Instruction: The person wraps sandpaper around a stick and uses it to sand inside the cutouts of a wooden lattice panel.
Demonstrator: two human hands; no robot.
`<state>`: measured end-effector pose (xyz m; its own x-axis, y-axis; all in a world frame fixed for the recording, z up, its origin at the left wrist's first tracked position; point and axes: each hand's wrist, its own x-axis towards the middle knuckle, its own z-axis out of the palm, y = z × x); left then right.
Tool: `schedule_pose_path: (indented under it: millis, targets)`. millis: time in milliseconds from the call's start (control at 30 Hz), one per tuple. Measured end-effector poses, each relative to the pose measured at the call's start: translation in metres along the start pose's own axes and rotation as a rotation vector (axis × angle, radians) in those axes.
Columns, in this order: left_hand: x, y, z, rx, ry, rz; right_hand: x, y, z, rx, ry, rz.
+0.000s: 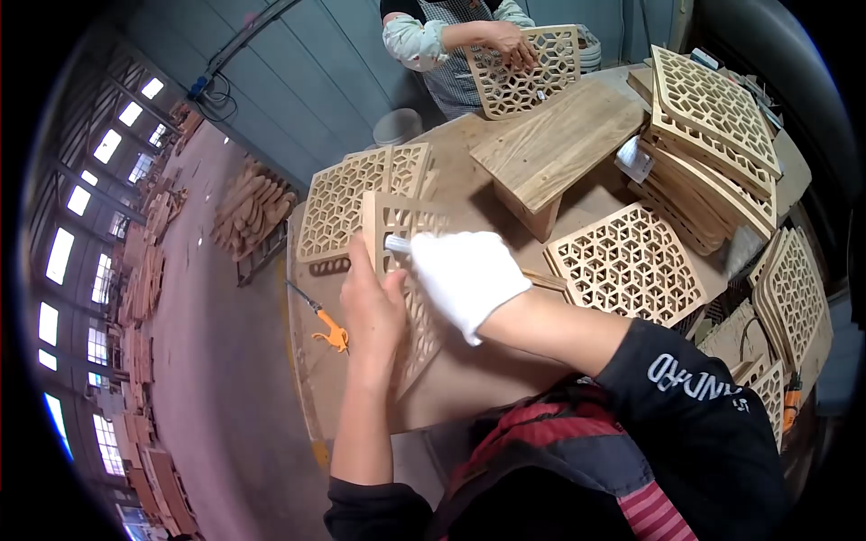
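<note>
My left hand grips the left edge of a pale wooden lattice panel, which stands tilted above the table. In my right hand, covered by a white glove, is a small grey-white rod-like piece. Its tip is at one of the openings near the panel's upper left corner; whether it touches the wood I cannot tell. The glove and motion blur hide part of the panel. Behind it lie more lattice panels. An orange air blow gun rests left of my left hand.
Across the table, a person's hand holds another lattice panel. A wooden bench-like stand is in the middle. Lattice panels lie to the right, with a tall stack behind. A bucket stands beyond the far edge.
</note>
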<state>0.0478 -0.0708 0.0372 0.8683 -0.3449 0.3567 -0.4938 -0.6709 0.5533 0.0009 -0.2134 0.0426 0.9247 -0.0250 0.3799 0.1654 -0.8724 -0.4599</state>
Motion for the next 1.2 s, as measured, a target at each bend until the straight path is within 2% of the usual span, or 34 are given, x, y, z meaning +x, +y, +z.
schedule_pose_path:
  millis: [200,367,400,500,600,700,833,867,967,1000,1100,1133,1200]
  targets:
    - [-0.008,-0.011,-0.003,0.058,0.087,0.155,0.008,-0.006,0.009,0.005,0.023,-0.048]
    - [-0.014,-0.015,-0.008,0.056,0.049,-0.022,-0.001,-0.014,0.000,0.015,-0.045,-0.028]
    - [-0.013,-0.012,-0.008,0.060,0.043,-0.067,0.002,-0.012,0.007,-0.022,0.022,-0.059]
    - [-0.015,-0.018,-0.008,0.022,0.132,0.039,0.014,-0.015,0.011,0.004,0.011,-0.079]
    - [-0.019,-0.020,-0.013,0.030,0.118,0.094,0.002,-0.018,0.006,0.016,-0.006,-0.086]
    - [-0.018,-0.018,-0.013,0.058,0.075,-0.006,-0.002,-0.019,0.006,0.015,-0.043,-0.057]
    - [-0.019,-0.004,-0.001,0.126,0.081,0.100,0.017,-0.021,0.002,-0.010,-0.082,-0.062]
    - [-0.016,-0.005,-0.001,0.075,0.069,0.057,0.019,-0.021,0.005,-0.012,-0.043,-0.080]
    - [-0.011,-0.015,-0.008,-0.005,0.050,0.108,0.010,-0.020,0.003,-0.019,-0.006,-0.081]
    - [-0.011,-0.014,-0.012,-0.004,0.039,0.017,0.005,-0.019,0.001,-0.022,-0.007,-0.078]
    - [-0.015,-0.013,-0.011,0.002,0.067,-0.040,0.001,-0.021,0.001,-0.001,-0.033,0.002]
    - [-0.017,-0.010,-0.006,0.019,0.087,0.058,0.005,-0.022,0.002,-0.012,-0.026,-0.024]
    - [-0.018,-0.008,0.000,0.075,0.086,0.084,0.014,-0.024,0.003,-0.030,-0.003,-0.070]
